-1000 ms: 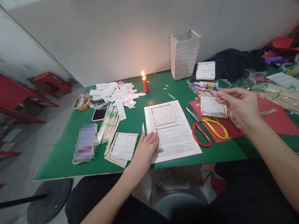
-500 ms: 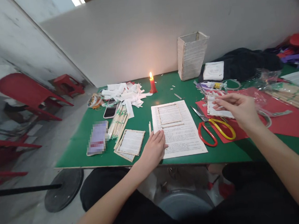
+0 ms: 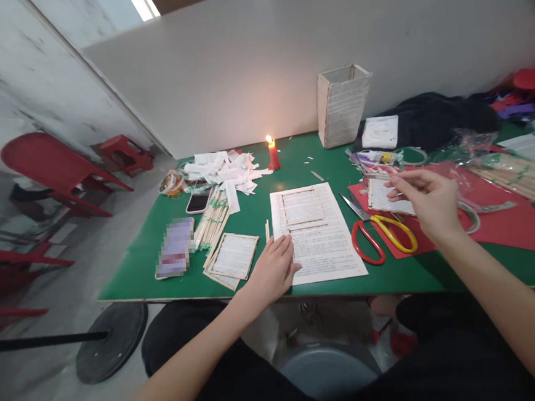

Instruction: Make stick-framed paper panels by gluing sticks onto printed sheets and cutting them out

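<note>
My left hand (image 3: 275,263) lies flat on the left edge of a printed sheet of paper (image 3: 327,257), fingers stretched out. On that sheet a square of thin sticks (image 3: 302,206) is laid out, with one more stick line just below it. My right hand (image 3: 432,206) is raised at the right, thumb and fingertips pinched together; whatever is between them is too small to make out. Just beyond these fingertips is a small paper panel with a stick frame (image 3: 382,196). Scissors with red and yellow handles (image 3: 367,233) lie partly open between the sheet and my right hand.
A lit red candle (image 3: 273,155) stands near the wall, beside white paper strips (image 3: 225,170). Bundled sticks (image 3: 214,220), framed panels (image 3: 235,256) and a phone (image 3: 176,248) lie left. A tall paper-covered box (image 3: 343,108) stands behind; red paper (image 3: 505,225) lies right.
The view has shifted slightly. My left hand stays on the sheet, and my right hand keeps its pinch near the framed panel with little movement.
</note>
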Demonstrator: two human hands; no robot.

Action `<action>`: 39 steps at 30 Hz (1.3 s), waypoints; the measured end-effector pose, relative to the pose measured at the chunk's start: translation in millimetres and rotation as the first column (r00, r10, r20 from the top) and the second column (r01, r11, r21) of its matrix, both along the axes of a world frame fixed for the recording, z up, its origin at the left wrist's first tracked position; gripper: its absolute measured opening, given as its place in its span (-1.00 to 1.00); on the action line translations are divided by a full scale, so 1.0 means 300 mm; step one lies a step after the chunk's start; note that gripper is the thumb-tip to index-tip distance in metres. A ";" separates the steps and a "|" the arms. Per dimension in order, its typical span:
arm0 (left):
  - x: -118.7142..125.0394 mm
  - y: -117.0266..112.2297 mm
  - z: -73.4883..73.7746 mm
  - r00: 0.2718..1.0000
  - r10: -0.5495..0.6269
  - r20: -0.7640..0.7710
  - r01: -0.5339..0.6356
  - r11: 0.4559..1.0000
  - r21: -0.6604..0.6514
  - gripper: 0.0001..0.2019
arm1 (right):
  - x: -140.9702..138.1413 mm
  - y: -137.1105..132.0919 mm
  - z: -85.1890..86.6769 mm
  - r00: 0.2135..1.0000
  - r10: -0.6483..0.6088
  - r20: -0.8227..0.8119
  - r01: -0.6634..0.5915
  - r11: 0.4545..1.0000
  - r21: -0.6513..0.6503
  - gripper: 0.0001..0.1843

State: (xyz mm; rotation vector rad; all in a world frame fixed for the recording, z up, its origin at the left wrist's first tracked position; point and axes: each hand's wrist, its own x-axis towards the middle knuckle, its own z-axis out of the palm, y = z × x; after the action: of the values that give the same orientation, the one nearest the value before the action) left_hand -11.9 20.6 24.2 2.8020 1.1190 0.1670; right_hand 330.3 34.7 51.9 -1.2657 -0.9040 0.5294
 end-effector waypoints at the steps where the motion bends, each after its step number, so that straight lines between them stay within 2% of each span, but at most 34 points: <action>1: -0.003 0.005 0.001 1.000 -0.006 -0.001 0.006 1.000 -0.004 -0.58 | 0.001 -0.001 -0.002 1.000 0.005 -0.009 -0.005 1.000 -0.005 -0.74; 5: -0.018 0.032 -0.002 0.999 -0.045 -0.010 0.045 0.998 -0.032 -0.59 | -0.001 -0.001 -0.011 0.997 0.067 -0.045 -0.068 0.997 -0.022 -0.71; 11: -0.020 0.034 -0.014 0.999 -0.039 -0.003 0.039 0.999 -0.007 -0.63 | -0.017 0.011 -0.002 0.999 0.020 -0.042 -0.018 0.998 0.060 -0.73; 19: -0.011 0.034 0.013 1.000 -0.009 -0.014 0.008 0.997 -0.073 -0.62 | -0.030 0.021 -0.001 0.995 0.038 -0.089 -0.035 0.999 0.032 -0.71; 27: 0.019 0.045 0.052 0.999 -0.003 -0.040 -0.002 0.994 -0.110 -0.75 | -0.036 0.018 -0.029 0.990 0.081 -0.114 -0.093 0.991 -0.100 -0.68; 31: 0.028 0.050 0.055 0.999 -0.014 -0.048 0.009 0.996 -0.093 -0.79 | -0.068 0.023 -0.035 0.991 0.078 -0.106 -0.092 0.987 -0.135 -0.63; 35: 0.025 0.053 0.041 0.998 -0.046 -0.038 0.044 0.998 -0.034 -0.77 | -0.117 0.080 -0.037 0.988 0.110 -0.111 -0.123 0.985 -0.119 -0.61; 39: 0.013 0.054 0.021 0.998 -0.058 0.024 0.059 0.998 -0.023 -0.79 | -0.185 0.201 -0.026 0.971 0.180 -0.157 -0.190 0.981 -0.049 -0.61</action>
State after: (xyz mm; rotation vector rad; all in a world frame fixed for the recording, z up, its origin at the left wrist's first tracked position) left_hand -7.9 36.7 30.4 2.8010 1.0257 0.1786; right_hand 274.8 95.0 44.1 -1.1869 -0.8870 0.7974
